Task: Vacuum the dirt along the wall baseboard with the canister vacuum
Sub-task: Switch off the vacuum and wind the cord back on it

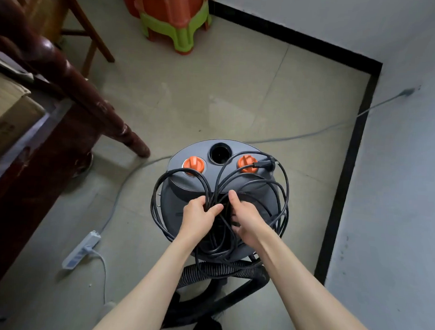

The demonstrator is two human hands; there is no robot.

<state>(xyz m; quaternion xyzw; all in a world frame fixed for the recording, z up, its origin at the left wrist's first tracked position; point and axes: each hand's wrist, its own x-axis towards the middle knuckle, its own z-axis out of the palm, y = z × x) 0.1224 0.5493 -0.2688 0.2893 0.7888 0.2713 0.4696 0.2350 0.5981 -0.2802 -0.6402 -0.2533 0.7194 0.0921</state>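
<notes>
Left hand point(200, 211) and right hand point(245, 216), fingers curled around loops of black power cord point(282, 191), atop grey canister vacuum point(185, 200) near black baseboard point(346, 184)

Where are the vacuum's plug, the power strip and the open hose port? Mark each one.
plug point(264, 164): head view, on the black plug body lying by the right orange knob.
power strip point(81, 249): head view, middle of its white casing on the floor.
hose port point(220, 153): head view, inside the dark round opening.
</notes>
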